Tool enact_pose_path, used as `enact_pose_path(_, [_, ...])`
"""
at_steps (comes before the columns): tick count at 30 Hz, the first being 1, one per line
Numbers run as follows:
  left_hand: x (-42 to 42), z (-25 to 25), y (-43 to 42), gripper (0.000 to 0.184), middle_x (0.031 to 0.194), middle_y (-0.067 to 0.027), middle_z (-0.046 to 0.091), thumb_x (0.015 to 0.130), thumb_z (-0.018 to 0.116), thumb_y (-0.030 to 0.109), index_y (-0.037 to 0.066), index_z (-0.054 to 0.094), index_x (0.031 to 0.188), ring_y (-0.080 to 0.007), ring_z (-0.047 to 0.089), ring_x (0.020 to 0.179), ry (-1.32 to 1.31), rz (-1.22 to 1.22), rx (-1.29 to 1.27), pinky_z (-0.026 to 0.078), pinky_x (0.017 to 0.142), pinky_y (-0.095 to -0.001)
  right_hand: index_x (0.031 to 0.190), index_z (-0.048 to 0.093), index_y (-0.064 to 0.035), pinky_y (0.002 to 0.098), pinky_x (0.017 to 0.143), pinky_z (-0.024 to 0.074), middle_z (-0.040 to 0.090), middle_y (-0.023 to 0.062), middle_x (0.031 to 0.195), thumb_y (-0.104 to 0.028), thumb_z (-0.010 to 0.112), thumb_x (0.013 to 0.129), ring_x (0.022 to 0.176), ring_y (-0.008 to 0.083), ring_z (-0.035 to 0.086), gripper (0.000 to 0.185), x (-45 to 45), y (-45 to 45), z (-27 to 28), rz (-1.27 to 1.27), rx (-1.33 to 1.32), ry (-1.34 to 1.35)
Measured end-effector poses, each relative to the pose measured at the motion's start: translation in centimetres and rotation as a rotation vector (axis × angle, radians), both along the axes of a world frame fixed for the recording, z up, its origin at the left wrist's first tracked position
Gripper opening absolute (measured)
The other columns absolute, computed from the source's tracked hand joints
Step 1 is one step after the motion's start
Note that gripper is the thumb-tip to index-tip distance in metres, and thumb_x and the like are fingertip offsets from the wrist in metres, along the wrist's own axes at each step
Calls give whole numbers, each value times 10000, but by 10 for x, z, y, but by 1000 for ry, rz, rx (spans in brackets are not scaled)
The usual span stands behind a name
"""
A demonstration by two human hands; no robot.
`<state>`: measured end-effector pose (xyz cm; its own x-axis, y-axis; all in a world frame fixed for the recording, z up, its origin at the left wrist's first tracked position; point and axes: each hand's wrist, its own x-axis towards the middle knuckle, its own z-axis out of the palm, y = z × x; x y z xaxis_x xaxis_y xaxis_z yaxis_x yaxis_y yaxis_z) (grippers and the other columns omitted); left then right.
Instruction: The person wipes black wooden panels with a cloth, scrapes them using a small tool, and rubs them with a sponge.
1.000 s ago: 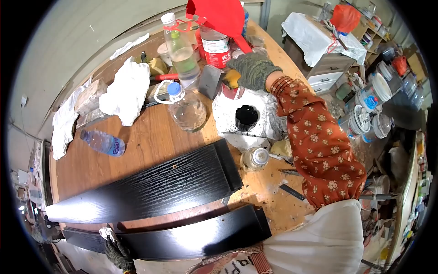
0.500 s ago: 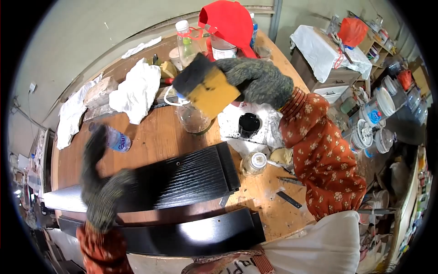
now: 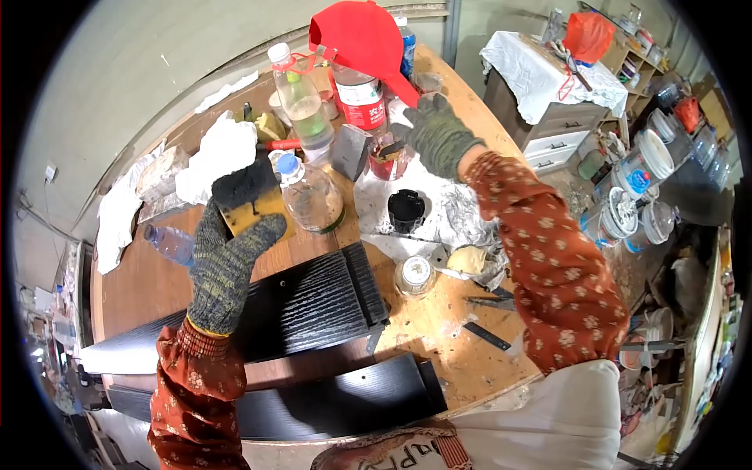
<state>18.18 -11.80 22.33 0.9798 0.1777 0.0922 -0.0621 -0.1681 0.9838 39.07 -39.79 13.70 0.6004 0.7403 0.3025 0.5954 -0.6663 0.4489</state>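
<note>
My left hand [image 3: 219,270], in a grey knitted glove, is closed on a yellow sponge [image 3: 262,211] whose far end is stained black. It holds the sponge above the table, over the end of a black wood-grain panel [image 3: 305,305]. My right hand [image 3: 442,137], in a matching glove, reaches to the back right with its fingers stretched out and nothing visible in them. Close by its fingertips is a glass jar with reddish contents [image 3: 388,160]. In front of that hand, a small cup of black liquid [image 3: 406,210] stands on stained white paper [image 3: 454,207].
A second black panel [image 3: 337,395] lies along the near edge. Behind stand a clear jug with a blue cap [image 3: 313,200], a tall bottle [image 3: 301,106], a dark grey block [image 3: 351,153] and a red cap [image 3: 360,39]. A lidded jar [image 3: 415,276] and flat black strip [image 3: 486,335] lie right.
The yellow sponge has passed from my right hand to my left. My left hand rose to the right with it; my empty right hand drew back. The view shifted slightly.
</note>
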Motion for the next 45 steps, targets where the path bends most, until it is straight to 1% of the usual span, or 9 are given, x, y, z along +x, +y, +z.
enact_pose_path(5, [0,-1,13,512,1146,-91,620,804,726,19,15,491,1258,-174,610,1052,56,-52,93,537,892,-299,953,692,-133,548,1013,313,668,84,802,-194,594,812,937,288,606,183,36,8,-47,-13,-76,-9])
enact_pose_path(10, [11,-20,24,543,1100,-96,647,773,782,123,27,518,1237,-176,632,1013,95,-124,218,543,843,-297,921,659,-89,435,675,497,661,108,812,-136,579,810,748,301,635,144,13,11,7,-51,26,53])
enact_pose_path(13, [28,-20,16,590,1121,-97,636,762,788,101,27,494,1268,-167,623,1017,46,-194,592,539,850,-298,964,621,-47,398,638,505,652,141,826,-109,553,832,758,315,639,160,-3,-1,31,27,300,199])
enact_pose_path(17, [63,-38,11,608,1093,-117,650,732,820,207,33,528,1236,-198,649,974,-42,-298,1007,536,842,-305,957,584,-19,400,659,516,653,150,872,-100,545,857,769,306,643,135,-43,-25,50,8,186,526])
enact_pose_path(18, [69,-31,-2,657,1121,-146,642,728,811,305,33,528,1255,-247,640,1015,87,-309,1089,523,872,-340,944,577,-43,384,645,504,636,133,845,-98,551,850,760,288,635,112,-46,-40,32,301,236,360])
enact_pose_path(22, [97,-44,-30,761,1224,-175,593,726,739,474,59,494,1314,-342,579,1117,21,-522,1429,469,945,-402,966,588,-78,421,664,476,605,102,826,-176,573,789,787,282,624,204,-82,-17,21,123,69,362])
enact_pose_path(34, [120,-31,-90,706,1148,-208,618,730,712,492,62,535,1261,-329,619,1020,474,-748,1622,500,857,-420,1044,610,-87,387,653,490,633,91,855,-137,556,808,786,250,639,247,-90,-39,17,67,303,333])
enact_pose_path(38, [145,-90,-58,566,919,-153,675,725,718,449,94,608,1152,-316,659,858,-23,-843,1558,527,753,-409,1089,620,-82,384,701,504,654,108,933,-131,556,822,833,256,645,279,-91,-35,12,-40,154,486])
enact_pose_path(45, [140,-59,-80,538,889,-146,691,718,765,423,70,644,1105,-262,676,764,245,-771,1473,536,689,-368,999,655,-10,367,780,518,673,145,933,-123,585,878,879,287,657,180,-95,-43,47,99,578,350])
